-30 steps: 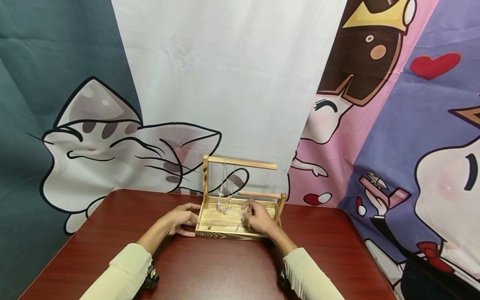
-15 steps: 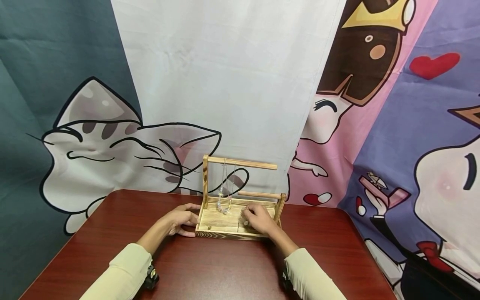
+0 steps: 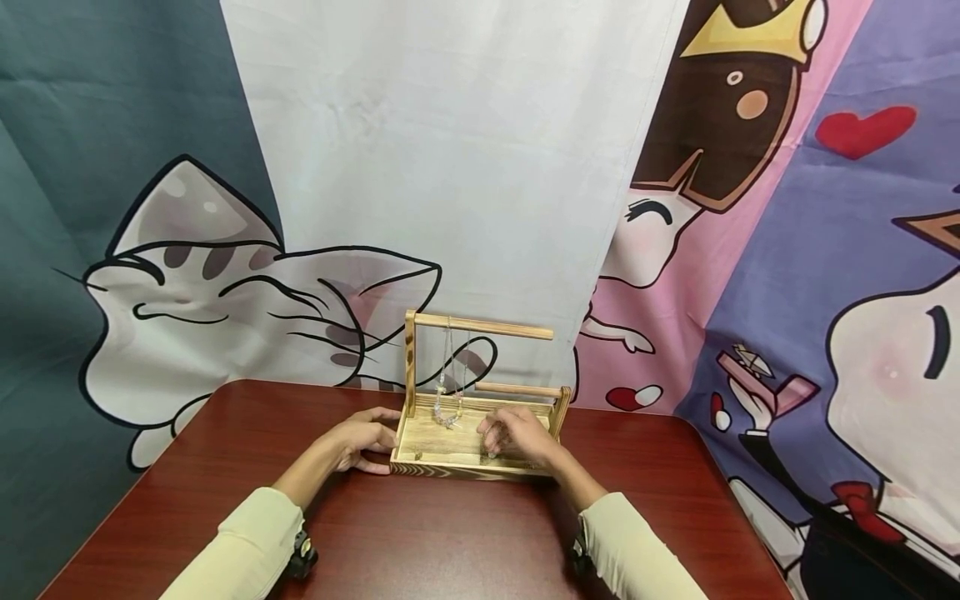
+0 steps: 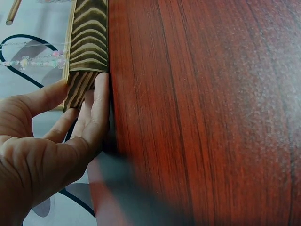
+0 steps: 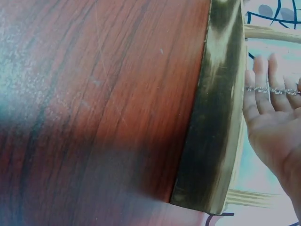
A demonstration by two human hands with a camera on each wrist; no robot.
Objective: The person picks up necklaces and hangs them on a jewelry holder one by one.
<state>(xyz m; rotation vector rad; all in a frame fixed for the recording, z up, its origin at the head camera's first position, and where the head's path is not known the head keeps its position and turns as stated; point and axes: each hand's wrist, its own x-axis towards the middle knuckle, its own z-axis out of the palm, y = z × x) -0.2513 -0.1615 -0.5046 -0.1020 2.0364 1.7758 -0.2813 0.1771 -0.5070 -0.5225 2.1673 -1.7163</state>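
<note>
A wooden jewelry stand (image 3: 450, 472) has a shallow tray under two bars. My left hand (image 3: 363, 439) holds its left end, thumb and fingers spread about the end block (image 4: 81, 89). Over the right half of the tray is my right hand (image 3: 517, 433), blurred in the head view. It holds a silver chain (image 5: 275, 90), which runs across the inside of the fingers in the right wrist view; the thumb is mostly cut off at the frame edge. From the upper bar (image 3: 487, 327) hangs a beaded necklace (image 3: 448, 417). A small trinket (image 3: 417, 456) lies in the tray's front left corner.
The stand rests on a reddish-brown table (image 3: 450, 533) near its back edge. A lower bar (image 3: 525, 389) crosses the stand's right side. Directly behind hangs a cartoon-printed cloth (image 3: 480, 167).
My right hand has tipped and shifted slightly within the tray area, its fingers now more spread, and the chain below it has drawn up. The left hand has stayed on the stand's end.
</note>
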